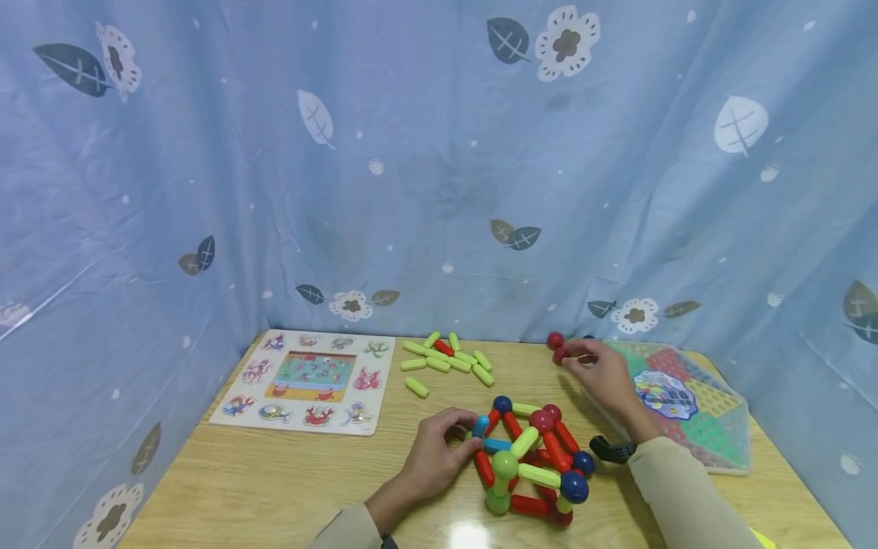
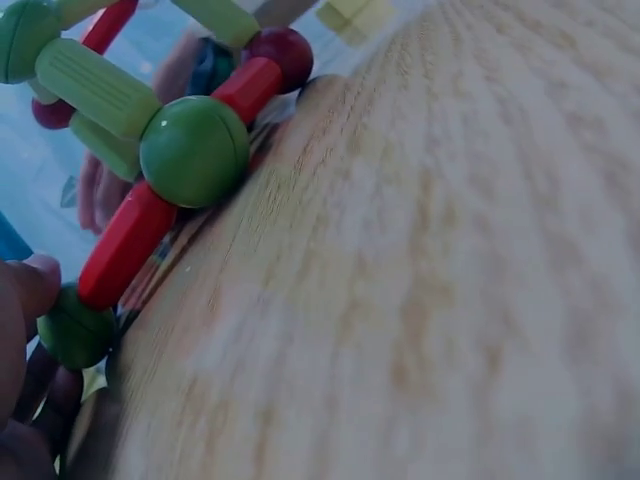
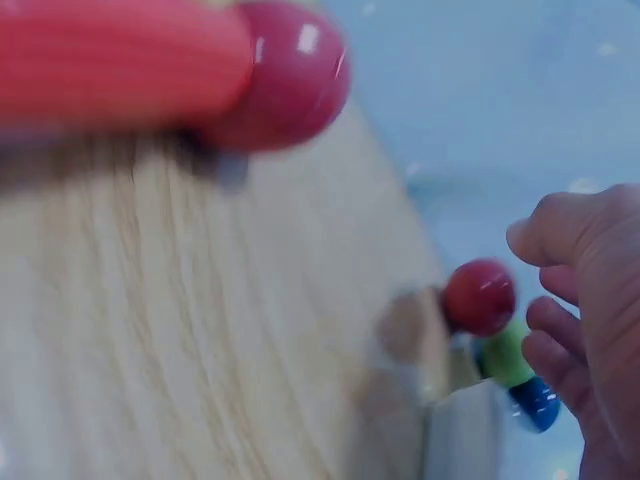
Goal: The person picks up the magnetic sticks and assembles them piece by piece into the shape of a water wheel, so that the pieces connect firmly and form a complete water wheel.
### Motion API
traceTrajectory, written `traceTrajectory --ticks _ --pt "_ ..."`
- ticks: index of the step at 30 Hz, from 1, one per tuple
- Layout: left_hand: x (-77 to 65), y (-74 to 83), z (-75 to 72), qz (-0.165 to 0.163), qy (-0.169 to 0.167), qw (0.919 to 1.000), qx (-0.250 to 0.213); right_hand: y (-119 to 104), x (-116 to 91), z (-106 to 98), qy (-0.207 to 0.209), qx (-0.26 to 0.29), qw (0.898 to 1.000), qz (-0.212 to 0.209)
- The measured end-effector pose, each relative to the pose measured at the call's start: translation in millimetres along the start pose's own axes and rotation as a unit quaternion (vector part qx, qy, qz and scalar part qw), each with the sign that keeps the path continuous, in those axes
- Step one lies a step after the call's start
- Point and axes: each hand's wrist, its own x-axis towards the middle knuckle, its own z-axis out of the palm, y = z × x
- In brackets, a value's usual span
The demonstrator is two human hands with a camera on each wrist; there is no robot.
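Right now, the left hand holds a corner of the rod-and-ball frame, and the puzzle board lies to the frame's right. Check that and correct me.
Wrong side: the head view shows the puzzle board left of the rod-and-ball frame. The left hand does hold a corner.

From the head we look forward and down across the table (image 1: 274, 480) to the curtain (image 1: 439, 191). Our left-wrist view sits low, tilted, close to the ball-and-stick frame (image 1: 539, 476) the head view also shows; our right-wrist view slants toward the table's edge.

Both sleeves (image 1: 688, 492) are pale beige; a black wristband (image 1: 612, 451) circles the right.
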Motion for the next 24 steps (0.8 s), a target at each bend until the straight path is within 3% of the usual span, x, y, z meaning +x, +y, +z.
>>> traceTrajectory --ticks 7,9,12,14,17,20,24 --pt "0.8 -5.9 0.8 0.004 -0.002 1.0000 0.001 7 17 11 -0.026 -0.081 0.996 -0.038" --pt "0.4 -6.3 0.8 -0.001 0.003 1.0000 -0.003 -3 18 11 -0.042 -0.062 0.997 -0.036" --pt "-0.2 -4.8 1.2 -0.006 0.004 0.9999 -0.009 -29 15 3 -0.103 0.042 0.993 -0.028" --pt "-0.4 -3.9 0.7 -0.008 0.006 0.9999 -0.012 -53 12 -4 -0.161 0.135 0.977 -0.029" --pt "0.2 -4.0 -0.8 -0.003 0.010 0.9999 -0.012 -85 9 -9 -0.263 0.237 0.933 -0.059" --pt "1.2 -4.2 -1.5 -0.004 0.014 0.9998 -0.016 -109 7 -9 -0.345 0.262 0.896 -0.097" --pt "1.5 -3.2 -1.0 -0.011 0.009 0.9995 -0.030 -127 5 -5 -0.408 0.249 0.870 -0.123"
